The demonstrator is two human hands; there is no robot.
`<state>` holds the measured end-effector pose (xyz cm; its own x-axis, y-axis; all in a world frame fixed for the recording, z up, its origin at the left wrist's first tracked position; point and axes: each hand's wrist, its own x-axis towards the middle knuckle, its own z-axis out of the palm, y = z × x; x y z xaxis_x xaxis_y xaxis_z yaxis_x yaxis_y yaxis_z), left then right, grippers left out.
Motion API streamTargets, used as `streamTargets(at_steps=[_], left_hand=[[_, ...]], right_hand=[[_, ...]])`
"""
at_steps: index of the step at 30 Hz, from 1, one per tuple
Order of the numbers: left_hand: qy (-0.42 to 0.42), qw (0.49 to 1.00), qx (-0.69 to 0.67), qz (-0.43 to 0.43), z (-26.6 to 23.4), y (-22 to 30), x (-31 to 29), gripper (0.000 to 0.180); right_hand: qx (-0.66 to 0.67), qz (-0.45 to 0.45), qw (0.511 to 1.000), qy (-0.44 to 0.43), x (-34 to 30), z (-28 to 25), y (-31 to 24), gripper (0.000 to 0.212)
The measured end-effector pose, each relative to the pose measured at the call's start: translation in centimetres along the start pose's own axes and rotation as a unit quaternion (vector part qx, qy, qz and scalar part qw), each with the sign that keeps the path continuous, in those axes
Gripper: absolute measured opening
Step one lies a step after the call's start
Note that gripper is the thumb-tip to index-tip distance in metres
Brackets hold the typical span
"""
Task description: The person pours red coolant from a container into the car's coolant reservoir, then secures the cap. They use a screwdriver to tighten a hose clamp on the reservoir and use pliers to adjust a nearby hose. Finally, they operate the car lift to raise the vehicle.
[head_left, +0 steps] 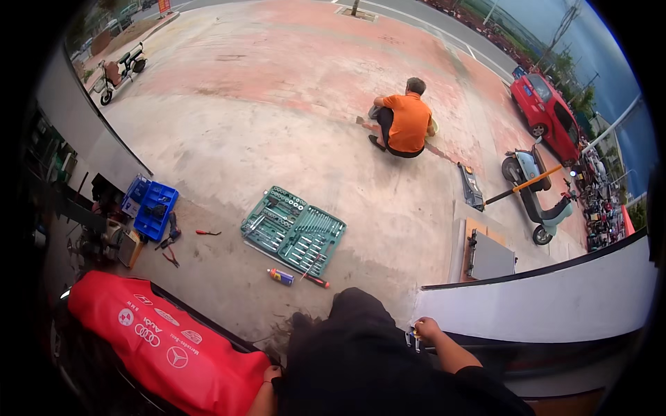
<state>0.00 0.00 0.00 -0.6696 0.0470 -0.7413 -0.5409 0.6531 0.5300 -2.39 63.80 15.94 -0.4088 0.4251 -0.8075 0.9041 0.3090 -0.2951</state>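
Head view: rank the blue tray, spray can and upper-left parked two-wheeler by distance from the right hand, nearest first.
From the right hand:
1. Spray can: on the floor, ahead and to the left.
2. Blue tray: farther left, near the wall.
3. Two-wheeler: far left, out on the paved lot.

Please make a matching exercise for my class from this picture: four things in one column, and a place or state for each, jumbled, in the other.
Column one:
1. Left hand
2. Right hand
3. Tool case
4. Spray can

Column two:
A. Green, lying open on the ground
B. On its side, next to a screwdriver
C. At the edge of a red cover
D. Holding something small and shiny

Right pairs: 1-C, 2-D, 3-A, 4-B.
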Motion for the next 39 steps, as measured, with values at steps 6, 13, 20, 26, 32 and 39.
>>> streamTargets(at_steps=[6,13,20,26,32,39], left_hand=[[0.065,0.986,-0.109,-0.106,-7.7,18.7,1.1,0.025],[0.058,0.993,-0.012,-0.099,-4.5,27.7,3.9,0.023],[0.053,0.966,-0.168,-0.189,-0.2,37.9,6.4,0.026],[0.112,0.961,-0.217,-0.128,0.6,39.6,10.0,0.026],[0.103,0.942,-0.282,-0.152,1.9,43.1,10.4,0.026],[0.08,0.926,-0.315,-0.192,5.3,39.7,10.0,0.027]], right_hand=[[0.156,-0.034,0.986,-0.054,6.2,-1.8,-6.3,0.017],[0.148,-0.093,0.981,-0.083,14.5,-8.8,-15.3,0.022],[0.11,-0.026,0.991,-0.069,21.7,-21.6,-21.5,0.019],[0.163,-0.071,0.984,-0.019,25.5,-26.8,-27.9,0.02],[0.114,-0.11,0.986,-0.056,23.8,-26.2,-31.1,0.024],[0.046,-0.136,0.988,-0.056,20.8,-26.0,-31.2,0.023]])
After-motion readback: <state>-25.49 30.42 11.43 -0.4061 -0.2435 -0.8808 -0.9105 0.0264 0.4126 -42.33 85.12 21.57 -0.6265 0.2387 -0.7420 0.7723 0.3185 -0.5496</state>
